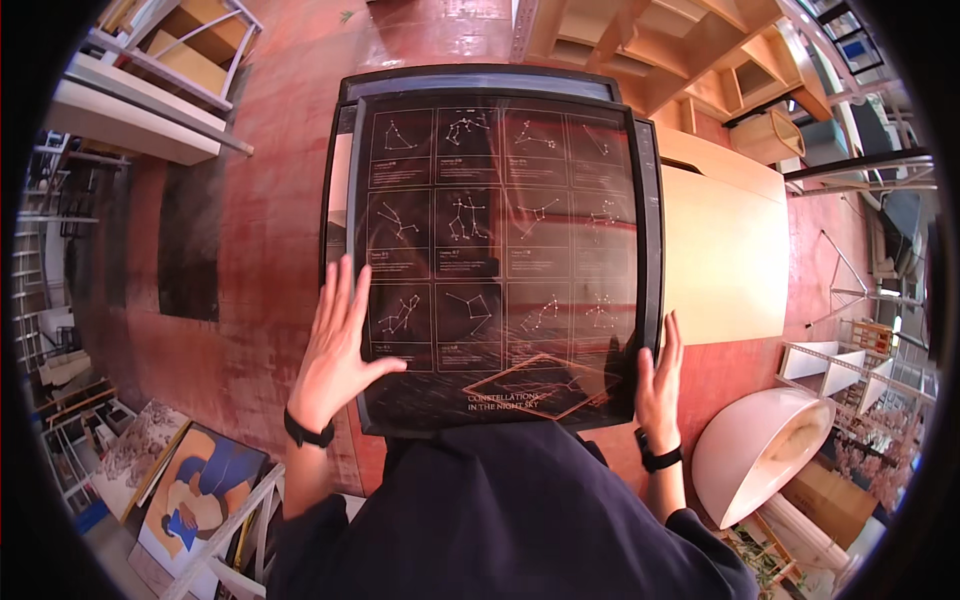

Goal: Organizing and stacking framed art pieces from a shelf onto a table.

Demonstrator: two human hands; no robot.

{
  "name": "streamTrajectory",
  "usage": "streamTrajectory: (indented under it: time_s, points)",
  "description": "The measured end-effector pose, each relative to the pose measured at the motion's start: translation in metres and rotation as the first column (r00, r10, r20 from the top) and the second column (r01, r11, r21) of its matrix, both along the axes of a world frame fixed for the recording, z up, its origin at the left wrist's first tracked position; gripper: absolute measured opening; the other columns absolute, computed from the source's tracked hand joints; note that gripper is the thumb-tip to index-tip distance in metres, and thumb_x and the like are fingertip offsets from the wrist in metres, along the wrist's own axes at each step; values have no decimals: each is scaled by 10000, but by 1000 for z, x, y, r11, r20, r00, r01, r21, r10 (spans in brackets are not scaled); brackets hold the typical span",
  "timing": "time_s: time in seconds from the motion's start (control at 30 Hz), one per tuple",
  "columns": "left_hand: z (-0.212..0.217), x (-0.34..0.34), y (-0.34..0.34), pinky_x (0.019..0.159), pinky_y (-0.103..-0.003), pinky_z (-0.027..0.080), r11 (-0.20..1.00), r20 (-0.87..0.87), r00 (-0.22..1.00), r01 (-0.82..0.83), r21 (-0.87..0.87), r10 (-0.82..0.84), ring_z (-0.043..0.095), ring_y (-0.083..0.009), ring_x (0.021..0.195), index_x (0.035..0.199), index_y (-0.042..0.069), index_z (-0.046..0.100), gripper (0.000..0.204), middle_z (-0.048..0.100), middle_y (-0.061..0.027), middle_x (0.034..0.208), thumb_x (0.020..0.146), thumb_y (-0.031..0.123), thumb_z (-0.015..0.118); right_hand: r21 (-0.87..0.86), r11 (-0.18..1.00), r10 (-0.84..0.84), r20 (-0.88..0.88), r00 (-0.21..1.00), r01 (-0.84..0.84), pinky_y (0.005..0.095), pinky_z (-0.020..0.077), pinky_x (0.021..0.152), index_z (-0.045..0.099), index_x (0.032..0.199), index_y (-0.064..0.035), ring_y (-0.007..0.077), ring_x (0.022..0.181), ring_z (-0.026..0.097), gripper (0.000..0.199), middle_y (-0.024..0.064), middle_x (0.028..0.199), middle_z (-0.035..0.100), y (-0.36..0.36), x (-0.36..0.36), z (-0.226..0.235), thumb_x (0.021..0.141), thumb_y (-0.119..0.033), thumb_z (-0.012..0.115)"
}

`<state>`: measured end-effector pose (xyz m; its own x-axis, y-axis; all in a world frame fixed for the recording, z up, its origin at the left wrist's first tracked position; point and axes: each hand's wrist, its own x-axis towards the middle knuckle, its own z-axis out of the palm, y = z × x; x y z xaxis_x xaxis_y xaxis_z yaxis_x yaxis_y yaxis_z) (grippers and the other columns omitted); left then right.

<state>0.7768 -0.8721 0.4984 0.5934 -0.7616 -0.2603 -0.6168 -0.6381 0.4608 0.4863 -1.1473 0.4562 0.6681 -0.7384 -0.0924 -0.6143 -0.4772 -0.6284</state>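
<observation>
A black framed poster [470,235] with a grid of constellation drawings lies face up right in front of my body. Its glossy front catches reddish reflections. Beneath it sits at least one more dark frame [480,75], whose edges stick out at the far side and along the sides. My left hand [340,335] rests at the poster's left edge, fingers stretched out and the thumb reaching over the near left corner. At the right edge, my right hand [660,375] is upright with its fingers extended along the frame's side. Neither hand is wrapped round anything.
A light wooden panel [725,250] lies right of the frames, with wooden shelving [660,50] beyond. A white bowl-shaped shell [740,455] stands near right. An abstract painting [195,490] leans at lower left. A long pale beam [140,120] extends in from the upper left.
</observation>
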Motion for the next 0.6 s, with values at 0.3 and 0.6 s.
streamTrajectory:
  time_s: [0.3,0.6]
  points:
    - [-24,-71,67,1116,-479,165,995,-100,990,-99,-33,95,49,-378,1402,1457,26,55,1254,51,-228,1508,567,474,815,-125,987,-104,-4,995,103,437,229,1089,231,1412,10,369,1335,258,557,219,1439,270,47,-15,-22,956,-230,442]
    - [-56,-82,74,1113,-491,153,955,-21,993,-121,-271,120,120,-375,1393,1449,-2,100,1063,144,-224,1495,686,323,765,-109,981,-151,87,985,160,433,315,1040,333,1368,-3,372,1281,351,478,211,1399,340,49,-16,-28,954,-215,442]
